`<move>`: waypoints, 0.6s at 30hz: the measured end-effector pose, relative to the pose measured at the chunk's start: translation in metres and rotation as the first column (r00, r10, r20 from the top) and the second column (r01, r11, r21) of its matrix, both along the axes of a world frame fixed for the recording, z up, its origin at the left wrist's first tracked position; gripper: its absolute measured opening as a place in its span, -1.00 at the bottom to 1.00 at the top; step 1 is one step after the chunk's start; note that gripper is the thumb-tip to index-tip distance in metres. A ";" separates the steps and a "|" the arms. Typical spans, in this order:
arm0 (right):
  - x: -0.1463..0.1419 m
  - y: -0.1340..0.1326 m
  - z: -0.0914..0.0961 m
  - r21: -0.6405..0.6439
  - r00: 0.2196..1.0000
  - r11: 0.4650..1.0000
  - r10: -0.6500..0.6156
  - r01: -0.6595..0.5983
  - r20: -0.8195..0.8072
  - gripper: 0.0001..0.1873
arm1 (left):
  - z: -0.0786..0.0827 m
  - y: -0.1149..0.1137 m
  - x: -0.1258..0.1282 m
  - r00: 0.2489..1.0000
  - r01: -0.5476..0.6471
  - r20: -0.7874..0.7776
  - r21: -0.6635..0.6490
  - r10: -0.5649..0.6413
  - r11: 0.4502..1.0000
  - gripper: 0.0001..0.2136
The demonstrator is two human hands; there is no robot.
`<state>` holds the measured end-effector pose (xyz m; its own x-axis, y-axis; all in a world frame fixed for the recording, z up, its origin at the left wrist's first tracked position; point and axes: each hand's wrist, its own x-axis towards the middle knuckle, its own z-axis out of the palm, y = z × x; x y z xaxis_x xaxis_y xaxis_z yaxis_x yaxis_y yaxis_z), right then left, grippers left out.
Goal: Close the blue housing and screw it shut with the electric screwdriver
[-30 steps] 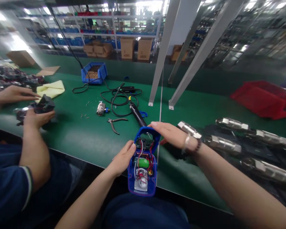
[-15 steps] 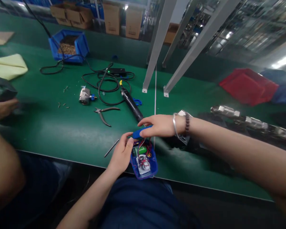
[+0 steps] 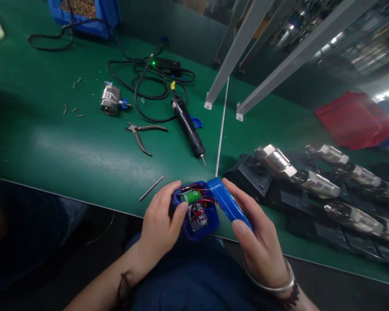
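Observation:
My left hand (image 3: 164,216) is closed on the left side of an open blue plastic housing (image 3: 213,222) at the table's front edge. Inside the housing lie a green cylindrical battery (image 3: 192,197), a round white-and-silver part (image 3: 199,214) and red and dark wires. My right hand (image 3: 257,229) grips a blue cover (image 3: 227,201) tilted on edge at the housing's right side. Wires run from the housing toward the cover, whose inner face is turned away from me. A black electric screwdriver (image 3: 188,127) lies beyond, its tip pointing toward the housing.
Cutting pliers (image 3: 142,134), a loose screwdriver bit (image 3: 151,189) and a metal fitting (image 3: 110,100) lie to the left. Several dark devices with metal fittings (image 3: 275,160) crowd the right. Grey posts (image 3: 243,47) rise at the back, near a cable and a blue bin (image 3: 108,21).
My right hand has swung down to the housing's right side, turning the blue cover onto its edge and exposing the battery. The co-worker's hand and dark object at left have left view.

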<state>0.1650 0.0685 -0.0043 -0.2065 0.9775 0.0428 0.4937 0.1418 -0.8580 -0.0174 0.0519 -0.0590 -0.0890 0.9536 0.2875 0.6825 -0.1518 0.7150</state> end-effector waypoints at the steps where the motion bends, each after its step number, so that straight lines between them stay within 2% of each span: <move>1: -0.001 -0.004 -0.003 -0.010 0.999 1.000 -0.018 0.018 -0.039 -0.50 | 0.002 -0.003 0.002 1.000 0.006 0.024 0.006 -0.006 1.000 -0.71; 3: -0.003 -0.012 -0.008 -0.002 0.993 0.999 -0.044 0.044 -0.106 -0.51 | 0.004 -0.007 0.009 0.998 -0.003 0.066 -0.004 0.003 1.000 -0.73; 7: -0.010 -0.021 -0.020 0.031 0.974 0.992 -0.111 0.119 -0.196 -0.49 | 0.004 -0.009 0.022 0.988 -0.097 0.115 -0.058 0.104 0.994 -0.79; 11: -0.017 -0.025 -0.025 0.068 0.973 0.984 -0.149 0.163 -0.178 -0.43 | 0.002 -0.006 0.030 0.972 -0.171 0.153 -0.044 0.176 0.984 -0.84; 18: -0.020 -0.027 -0.026 0.069 0.977 0.981 -0.171 0.181 -0.127 -0.39 | 0.001 -0.008 0.035 0.952 -0.208 0.222 -0.039 0.212 0.977 -0.68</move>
